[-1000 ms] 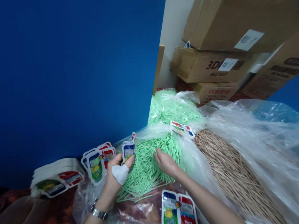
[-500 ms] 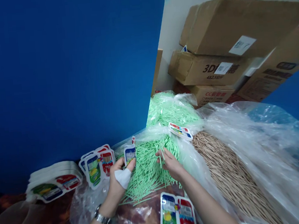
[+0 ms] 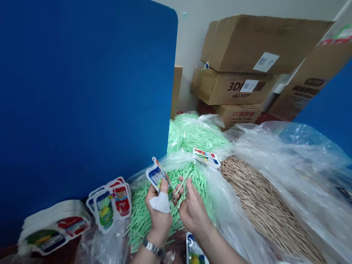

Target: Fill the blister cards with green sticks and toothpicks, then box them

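My left hand, a white patch across its thumb base and a watch at the wrist, grips a small printed packet with a blue, white and red front. Close beside it, my right hand is turned palm up, its fingers curled round a few thin green sticks. Under both hands spreads a heap of loose green sticks in an open clear plastic bag. Below my right wrist lies a green and red drink-print packet, partly covered by the forearm.
To the left are fanned packets and a thick packet stack. Another packet rests on the bag's edge. Brown sticks fill a bag at right. Cardboard boxes stand behind; a blue panel rises at left.
My hands have come closer together, the left moving right and the right turning palm up with green sticks. The packet in my left hand has tilted. The camera view has shifted slightly.
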`<control>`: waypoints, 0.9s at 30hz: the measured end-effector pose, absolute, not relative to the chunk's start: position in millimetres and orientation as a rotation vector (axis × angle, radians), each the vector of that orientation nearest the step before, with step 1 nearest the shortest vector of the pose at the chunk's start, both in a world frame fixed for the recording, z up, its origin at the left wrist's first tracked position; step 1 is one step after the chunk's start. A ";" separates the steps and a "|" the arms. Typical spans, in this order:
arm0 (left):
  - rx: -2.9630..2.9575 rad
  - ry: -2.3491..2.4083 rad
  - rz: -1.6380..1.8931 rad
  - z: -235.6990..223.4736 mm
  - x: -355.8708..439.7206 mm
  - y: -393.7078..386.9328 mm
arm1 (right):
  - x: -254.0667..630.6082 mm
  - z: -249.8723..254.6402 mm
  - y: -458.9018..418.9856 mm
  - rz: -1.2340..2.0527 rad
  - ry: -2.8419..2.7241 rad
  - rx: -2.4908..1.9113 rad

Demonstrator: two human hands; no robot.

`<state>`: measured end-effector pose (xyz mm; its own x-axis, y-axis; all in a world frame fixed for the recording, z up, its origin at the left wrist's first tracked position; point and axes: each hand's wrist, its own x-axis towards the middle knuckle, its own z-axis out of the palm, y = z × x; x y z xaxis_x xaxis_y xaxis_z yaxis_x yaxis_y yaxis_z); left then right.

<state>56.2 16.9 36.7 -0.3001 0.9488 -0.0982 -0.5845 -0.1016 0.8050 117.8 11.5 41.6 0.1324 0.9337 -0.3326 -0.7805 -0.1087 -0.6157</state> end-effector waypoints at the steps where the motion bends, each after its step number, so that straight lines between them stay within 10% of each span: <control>1: 0.537 0.929 1.662 36.9 56.1 16.8 | 117.1 41.6 11.0 1.475 -0.239 -0.826; 27: 0.511 0.886 1.673 41.8 62.9 17.9 | 92.7 31.1 7.5 1.260 -0.148 -0.913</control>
